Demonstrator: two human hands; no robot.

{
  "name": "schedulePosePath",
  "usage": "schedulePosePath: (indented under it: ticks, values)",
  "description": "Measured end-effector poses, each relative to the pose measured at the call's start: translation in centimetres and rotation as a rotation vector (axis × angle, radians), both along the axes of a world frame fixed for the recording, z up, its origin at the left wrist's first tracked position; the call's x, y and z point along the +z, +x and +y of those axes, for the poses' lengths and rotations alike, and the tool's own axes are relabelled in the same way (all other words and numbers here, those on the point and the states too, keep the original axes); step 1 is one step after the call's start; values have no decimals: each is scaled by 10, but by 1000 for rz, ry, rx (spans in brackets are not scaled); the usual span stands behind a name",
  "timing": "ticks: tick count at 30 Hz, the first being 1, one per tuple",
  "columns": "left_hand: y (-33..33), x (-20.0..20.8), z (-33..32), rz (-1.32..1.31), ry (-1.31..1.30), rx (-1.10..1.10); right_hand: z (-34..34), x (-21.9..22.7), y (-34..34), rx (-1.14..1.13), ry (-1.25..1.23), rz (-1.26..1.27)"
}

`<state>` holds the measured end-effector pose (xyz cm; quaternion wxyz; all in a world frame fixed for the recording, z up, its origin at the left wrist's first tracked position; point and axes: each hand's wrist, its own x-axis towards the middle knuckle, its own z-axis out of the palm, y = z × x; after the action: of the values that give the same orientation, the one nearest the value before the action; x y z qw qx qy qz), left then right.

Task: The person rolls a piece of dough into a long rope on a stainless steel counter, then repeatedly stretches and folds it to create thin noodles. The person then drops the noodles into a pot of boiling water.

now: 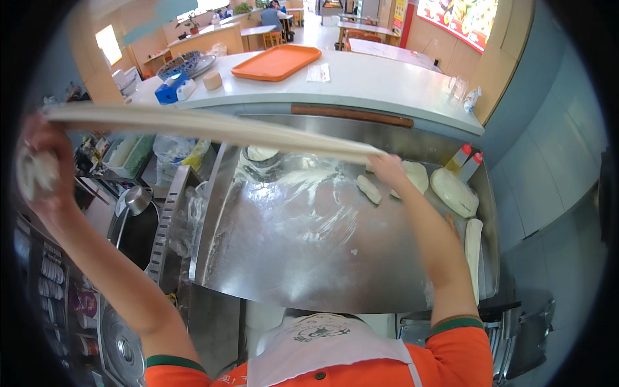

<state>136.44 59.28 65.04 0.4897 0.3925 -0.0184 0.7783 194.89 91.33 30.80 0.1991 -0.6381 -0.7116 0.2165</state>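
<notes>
A long pale strand of dough [213,129] is stretched in the air between my two hands, slightly blurred by motion. My left hand [51,161], raised at the far left, is closed on one end, with a pale lump of dough [35,175] beside the fingers. Lower down, my right hand [389,173] grips the other end over the right part of the steel worktop [290,251]. Near that hand lie a small dough piece [369,189] and a larger flat dough piece [414,178]. White flour [316,187] is smeared across the metal.
A bowl of flour [263,155] stands at the back left. To the right are a rounded dough mass [454,192], red-capped bottles [459,158] and a long pale roll [474,258]. A wooden rod [351,116] lies behind; an orange tray [277,62] rests on the counter. At left sits a pot [138,235].
</notes>
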Motion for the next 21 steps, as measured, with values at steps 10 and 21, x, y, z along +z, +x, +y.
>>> schedulePosePath:
  ticks: [10, 21]
  values:
    - [44, -410, 121, -768, -792, -185, -36, 104, 417, -742, -269, -1079]
    - [71, -467, -49, -732, -1289, 660, 166, -128, -55, 597, 442, -1179]
